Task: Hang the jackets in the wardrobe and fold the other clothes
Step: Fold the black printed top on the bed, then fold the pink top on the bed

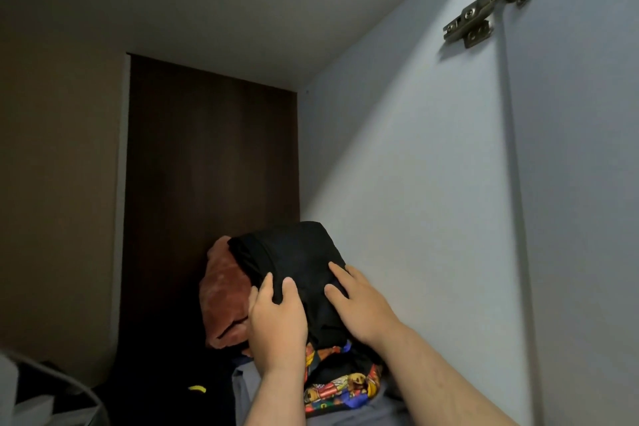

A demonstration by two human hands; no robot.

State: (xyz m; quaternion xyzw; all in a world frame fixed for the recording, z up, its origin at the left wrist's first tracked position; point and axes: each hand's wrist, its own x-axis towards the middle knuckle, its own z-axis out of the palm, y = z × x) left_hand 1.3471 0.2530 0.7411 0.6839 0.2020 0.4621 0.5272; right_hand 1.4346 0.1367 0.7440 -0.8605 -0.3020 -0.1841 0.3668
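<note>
The folded black garment (pixel 294 252), a soft, thick bundle of dark cloth, sits on top of a stack inside the wardrobe, hard against the pale grey side panel (pixel 397 166) and tilted a little up and away from the viewer. The left hand (pixel 276 315) grips its near left edge with the fingers curled into the cloth. The right hand (pixel 359 304) lies flat on the upper face with the fingers straight and slightly spread, pressing the bundle down. Directly beneath it is a bright multicoloured printed fabric (pixel 342 387), and under that a layer of grey cloth (pixel 245 380). A rust-brown fleecy cloth (pixel 224 297) is bunched just beside the stack on the left, touching the black bundle, in front of the dark brown back panel (pixel 207 149). Further left, low in the shadow, lies a black item with a yellow mark (pixel 197 389); what it is cannot be told. A metal door hinge (pixel 484 7) shows high on the right. As for progress, at least this piece looks folded and is being seated on the pile, so the folding part seems well under way. No jacket, hanger or rail is in view, so how the hanging stands cannot be judged here.
</note>
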